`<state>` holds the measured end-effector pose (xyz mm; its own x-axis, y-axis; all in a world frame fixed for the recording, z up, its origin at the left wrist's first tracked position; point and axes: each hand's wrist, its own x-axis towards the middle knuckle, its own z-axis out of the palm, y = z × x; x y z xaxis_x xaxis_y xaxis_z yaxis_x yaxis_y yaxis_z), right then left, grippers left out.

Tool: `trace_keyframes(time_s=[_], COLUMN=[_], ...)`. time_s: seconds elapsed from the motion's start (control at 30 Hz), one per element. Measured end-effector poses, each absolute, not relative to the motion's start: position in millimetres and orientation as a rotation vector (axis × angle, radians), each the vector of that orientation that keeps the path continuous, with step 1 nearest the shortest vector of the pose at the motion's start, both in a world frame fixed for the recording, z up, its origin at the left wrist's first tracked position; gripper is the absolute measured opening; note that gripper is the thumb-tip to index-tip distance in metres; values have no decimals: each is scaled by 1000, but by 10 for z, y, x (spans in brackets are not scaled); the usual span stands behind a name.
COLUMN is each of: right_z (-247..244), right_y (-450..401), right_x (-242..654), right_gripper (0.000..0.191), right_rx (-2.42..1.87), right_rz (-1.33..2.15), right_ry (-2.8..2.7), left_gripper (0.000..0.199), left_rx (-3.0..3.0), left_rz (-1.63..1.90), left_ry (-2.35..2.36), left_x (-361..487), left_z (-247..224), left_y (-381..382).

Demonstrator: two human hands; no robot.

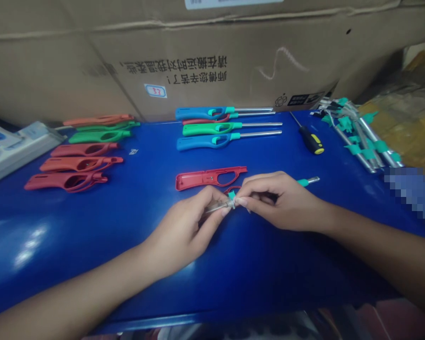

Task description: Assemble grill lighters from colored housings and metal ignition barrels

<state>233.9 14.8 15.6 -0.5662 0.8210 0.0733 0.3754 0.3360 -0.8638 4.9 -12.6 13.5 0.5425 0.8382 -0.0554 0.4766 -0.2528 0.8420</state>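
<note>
Lighter tube [217,206] pinched between both hands [179,231] [283,203]

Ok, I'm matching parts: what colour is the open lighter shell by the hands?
Red: the open lighter shell shows best in the head view.

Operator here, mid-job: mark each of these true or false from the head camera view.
1. The left hand holds a thin metal tube. True.
2. The right hand grips a screwdriver. False: the yellow-and-black screwdriver lies on the blue table, and the right hand pinches the teal fitting.
3. A red lighter casing lies just beyond the hands. True.
4. The bundle of metal tubes sits at the table's left end. False: it sits at the right end.
</note>
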Motion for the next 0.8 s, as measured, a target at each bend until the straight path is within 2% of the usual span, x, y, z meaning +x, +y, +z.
trace_keyframes(time_s=[0.37, 0.8], right_z=[183, 180], right_y=[183, 132], right_x=[2371, 2315], right_gripper=[20, 17], right_rx=[-1112, -1136], right_rz=[1365, 1324], right_ry=[-1931, -1885], left_gripper=[21, 22], left_rx=[1865, 1821], left_rz=[569, 578], left_ry=[1080, 1077], left_x=[44, 66], left_z=[126, 78], left_y=[-129, -144])
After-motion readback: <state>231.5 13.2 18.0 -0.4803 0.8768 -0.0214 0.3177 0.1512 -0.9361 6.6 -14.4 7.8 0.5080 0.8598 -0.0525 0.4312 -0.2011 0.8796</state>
